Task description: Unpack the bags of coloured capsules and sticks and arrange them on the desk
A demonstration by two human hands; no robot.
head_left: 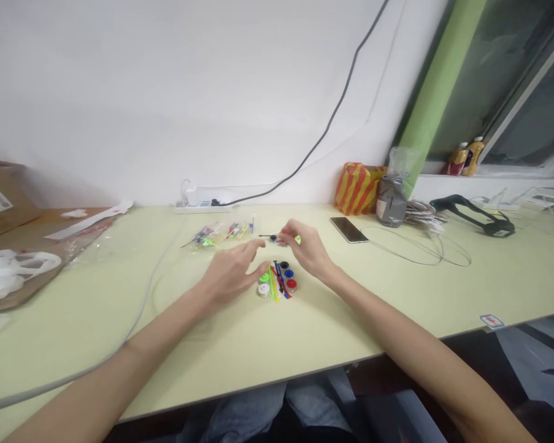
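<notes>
My left hand (233, 267) is open, thumb and fingers apart, just left of a group of small plastic pieces. In that group are a white disc (264, 290), a green disc (264, 278), a black disc (284, 265), a blue disc (289, 274) and a red disc (292, 284). Several thin coloured sticks (277, 286) lie between the discs. My right hand (307, 246) is closed in a pinch behind them, over small coloured parts. A black disc-and-stick piece (272, 237) lies beside its fingertips. What the fingers pinch is too small to make out.
Clear bags of coloured parts (206, 235) lie behind my left hand. A phone (348, 229), a striped bag (357, 187), a grey package (391, 200) and a black frame-like object (473, 212) are rightward. A cable (143, 301) crosses the left, near cardboard (23, 224).
</notes>
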